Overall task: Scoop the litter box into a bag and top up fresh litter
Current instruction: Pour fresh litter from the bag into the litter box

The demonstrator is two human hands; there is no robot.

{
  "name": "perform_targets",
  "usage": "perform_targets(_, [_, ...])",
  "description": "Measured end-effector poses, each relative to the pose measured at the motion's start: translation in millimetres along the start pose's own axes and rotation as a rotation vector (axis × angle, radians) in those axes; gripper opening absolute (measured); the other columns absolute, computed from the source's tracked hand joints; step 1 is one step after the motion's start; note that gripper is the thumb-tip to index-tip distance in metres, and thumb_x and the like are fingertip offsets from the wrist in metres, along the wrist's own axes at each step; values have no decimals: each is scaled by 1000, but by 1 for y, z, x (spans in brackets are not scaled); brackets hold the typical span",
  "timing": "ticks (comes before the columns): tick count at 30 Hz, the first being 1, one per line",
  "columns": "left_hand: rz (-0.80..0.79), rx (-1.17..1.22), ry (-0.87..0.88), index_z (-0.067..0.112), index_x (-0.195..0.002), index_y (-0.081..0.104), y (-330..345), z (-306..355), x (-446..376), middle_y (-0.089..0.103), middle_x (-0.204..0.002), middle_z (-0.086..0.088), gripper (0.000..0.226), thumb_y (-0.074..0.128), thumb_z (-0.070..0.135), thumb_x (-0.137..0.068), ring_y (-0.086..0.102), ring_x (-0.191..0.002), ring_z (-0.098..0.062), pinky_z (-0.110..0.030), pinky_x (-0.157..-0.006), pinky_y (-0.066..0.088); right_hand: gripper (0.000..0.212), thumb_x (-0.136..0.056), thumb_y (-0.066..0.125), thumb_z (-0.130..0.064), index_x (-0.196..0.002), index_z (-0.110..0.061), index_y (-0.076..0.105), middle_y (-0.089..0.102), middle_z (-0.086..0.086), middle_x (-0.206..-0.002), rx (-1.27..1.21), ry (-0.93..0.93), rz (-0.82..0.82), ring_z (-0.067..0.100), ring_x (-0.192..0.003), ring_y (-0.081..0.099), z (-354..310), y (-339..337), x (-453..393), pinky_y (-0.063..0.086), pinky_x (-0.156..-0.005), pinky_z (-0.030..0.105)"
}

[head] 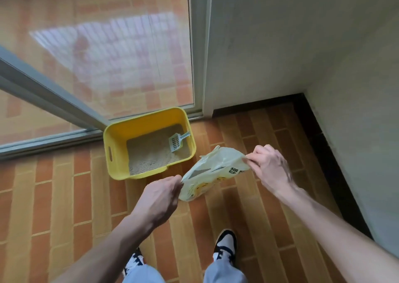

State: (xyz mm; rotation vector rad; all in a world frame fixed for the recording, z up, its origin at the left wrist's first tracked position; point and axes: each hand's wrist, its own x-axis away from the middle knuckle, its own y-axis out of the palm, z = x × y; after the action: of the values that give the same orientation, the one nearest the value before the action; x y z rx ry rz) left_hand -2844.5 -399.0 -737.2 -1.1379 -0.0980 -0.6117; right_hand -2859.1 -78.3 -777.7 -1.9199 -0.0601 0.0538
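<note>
The person is standing on the brick-pattern floor and holding a pale yellow plastic bag just above it. The left hand is pinching the bag's near-left top corner, and the right hand is pinching the far-right top corner. Both hands are pulling apart, so the bag's mouth is lying stretched in a long line going from lower left up to the right. The bag is looking thin, crinkly and soft, with dark printed letters and a yellow picture on its side.

The yellow litter box is sitting on the floor just beyond and to the left of the bag, against the glass sliding door. The left hand is the nearer one to it. The box is hard, smooth plastic with rounded corners and a slot handle in its side. Inside, sandy grey litter is looking grainy and bumpy. A light blue slotted litter scoop is lying on the litter in the far right corner, its handle pointing up and right toward the box wall.

I think the bag is being opened, and next a hand needs to let go and reach forward for the scoop
</note>
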Motion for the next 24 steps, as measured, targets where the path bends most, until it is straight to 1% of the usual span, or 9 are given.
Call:
perform_targets(6, [6,51,-21,32,-84,36,-24,-36,35,44,-77,17,24,45,36,-106,47,-63,-4,-13,-54,32,3,-84,82,-23,-83,-20,81,64,-5,-73,-43,39,20,15,-72,45,-64,16,-12,36,-69,30])
perform_targets(9, [33,85,4,34,-89,37,-22,-59,53,53,-87,17,19,45,33,-107,51,-68,-7,-11,-59,36,4,-85,80,-24,-86,-20,82,66,-3,-77,-78,102,-5,16,-76,46,-95,31,-15,37,-70,30])
perform_targets(11, [64,98,10,32,-91,41,-20,-74,64,59,-89,13,15,43,32,-106,55,-71,-8,-17,-61,43,8,-87,78,-25,-91,-20,82,68,-2,-83,-75,141,-39,19,-80,52,-115,39,-18,39,-70,31])
perform_targets(14, [88,105,-13,26,-92,49,-22,-97,77,68,-90,6,20,36,36,-103,60,-72,-13,-32,-65,52,23,-89,73,-21,-112,-17,76,69,3,-107,-131,194,-105,24,-99,61,-147,45,-19,49,-82,37])
perform_targets(16, [96,100,-23,23,-91,50,-25,-112,85,66,-84,3,26,33,38,-102,59,-69,-16,-38,-65,52,39,-94,66,-19,-133,-17,62,59,4,-133,-262,252,-86,20,-120,56,-179,41,-13,48,-100,39])
perform_targets(17, [92,104,-31,22,-92,50,-27,-119,90,65,-82,2,27,32,39,-102,59,-69,-16,-38,-66,53,44,-98,62,-21,-141,-18,53,50,2,-142,-332,327,-46,15,-124,51,-200,37,-8,45,-103,36])
perform_targets(20, [75,110,-51,22,-94,51,-35,-139,107,65,-85,3,31,29,42,-102,61,-71,-15,-37,-68,54,44,-99,54,-45,-134,-22,42,49,-2,-131,-440,611,8,12,-110,54,-271,24,5,44,-84,31])
perform_targets(22, [69,123,-58,22,-95,52,-39,-153,118,66,-87,4,32,28,43,-103,61,-71,-13,-35,-68,55,56,-88,50,-72,-117,-24,45,59,-1,-111,-502,762,-153,20,-99,63,-310,27,7,46,-75,36])
perform_targets(24, [65,130,-45,22,-95,53,-41,-165,126,66,-88,4,29,33,40,-106,62,-71,-12,-33,-67,56,76,-74,43,-91,-106,-23,53,66,0,-98,-621,873,-426,23,-87,70,-344,37,3,57,-73,40])
